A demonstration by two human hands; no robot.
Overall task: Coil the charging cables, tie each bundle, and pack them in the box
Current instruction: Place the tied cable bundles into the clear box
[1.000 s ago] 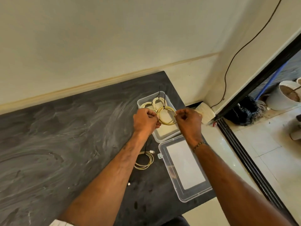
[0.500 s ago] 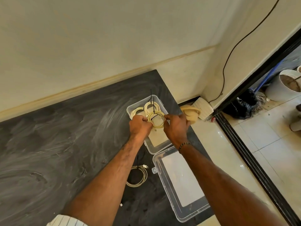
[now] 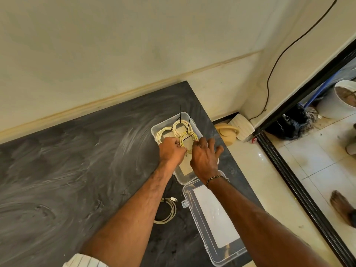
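Observation:
A clear plastic box stands near the dark table's right edge. Inside lie two cream cable coils, each bound with a black zip tie. My left hand grips a third cream coil, tied with a black tie, low inside the box. Over the box hovers my right hand, its fingers spread and touching the coil's right side. Another cream cable coil lies on the table, partly under my left forearm.
The box's clear lid lies on the table just in front of the box, close to the table's right edge. Beyond the edge is a tiled floor with a tan stool, a white bucket and a black door track.
Both hands carried the tied coil forward and down into the box. My right hand let go of the coil and spread its fingers. The camera tipped downward.

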